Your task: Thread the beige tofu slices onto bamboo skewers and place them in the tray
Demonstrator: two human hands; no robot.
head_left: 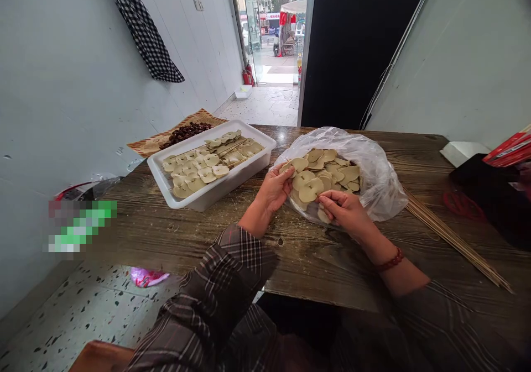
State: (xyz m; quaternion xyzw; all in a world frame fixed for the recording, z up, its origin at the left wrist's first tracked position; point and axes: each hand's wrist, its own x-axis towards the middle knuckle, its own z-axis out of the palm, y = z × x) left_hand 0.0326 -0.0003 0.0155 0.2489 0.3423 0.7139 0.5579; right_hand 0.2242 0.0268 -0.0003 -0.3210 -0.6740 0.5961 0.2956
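Observation:
My left hand (276, 188) is closed, with thumb and fingers on the far end of a short row of thin, round beige slices (311, 189). The slices overlap in line, apparently on a thin skewer that they mostly cover. At the near end of the row, my right hand (343, 210) pinches the skewer's end between thumb and fingertips. Beneath and behind both hands lies an opened clear plastic bag (384, 176), holding a heap of loose slices (327, 164). To the left, a white plastic tub (207, 198) contains rows of skewered slices (199, 167).
A bundle of bare skewers (460, 242) lies on the dark wooden table (232, 228) at right. Beyond it stands a black container (493, 200) with red-and-white packets (510, 145). Small dark brown items (186, 133) rest on patterned paper (149, 146) behind the tub.

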